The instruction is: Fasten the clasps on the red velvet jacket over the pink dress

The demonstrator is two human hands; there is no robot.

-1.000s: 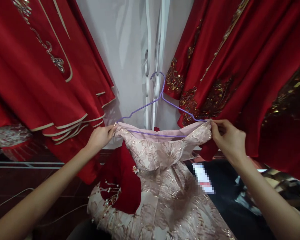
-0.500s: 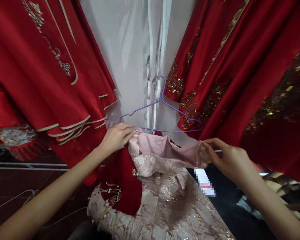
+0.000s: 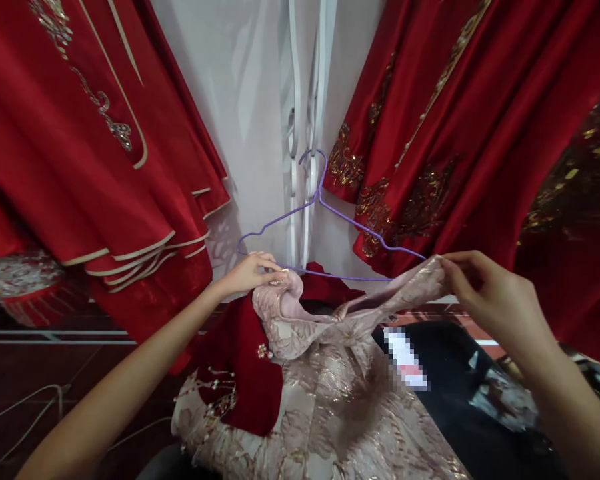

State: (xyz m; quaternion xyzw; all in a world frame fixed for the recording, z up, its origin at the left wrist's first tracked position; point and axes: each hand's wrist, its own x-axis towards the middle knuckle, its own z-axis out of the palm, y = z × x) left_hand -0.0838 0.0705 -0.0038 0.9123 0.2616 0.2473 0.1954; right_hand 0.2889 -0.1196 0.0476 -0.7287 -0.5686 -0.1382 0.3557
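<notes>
A pink brocade dress (image 3: pixel 325 393) hangs down in front of me, its top edge stretched between my hands. My left hand (image 3: pixel 250 272) pinches the left corner of the dress top right under the bottom bar of a purple wire hanger (image 3: pixel 330 220). My right hand (image 3: pixel 485 297) is closed on the right corner of the dress top, beside the hanger's right end. The hanger hooks onto a white metal rack (image 3: pixel 305 133). A dark red beaded cloth (image 3: pixel 240 373) lies against the dress's left side.
Red embroidered gowns hang on both sides: one with cream trim at the left (image 3: pixel 80 147), one with gold embroidery at the right (image 3: pixel 455 133). A white wall (image 3: pixel 240 100) is behind. A black fabric (image 3: pixel 455 387) lies at lower right; a dark floor (image 3: pixel 40 380) with cords at lower left.
The dress top, spread on the hanger a second ago, came off it and sagged. My right hand has since risen back up to the hanger's right end with its corner.
</notes>
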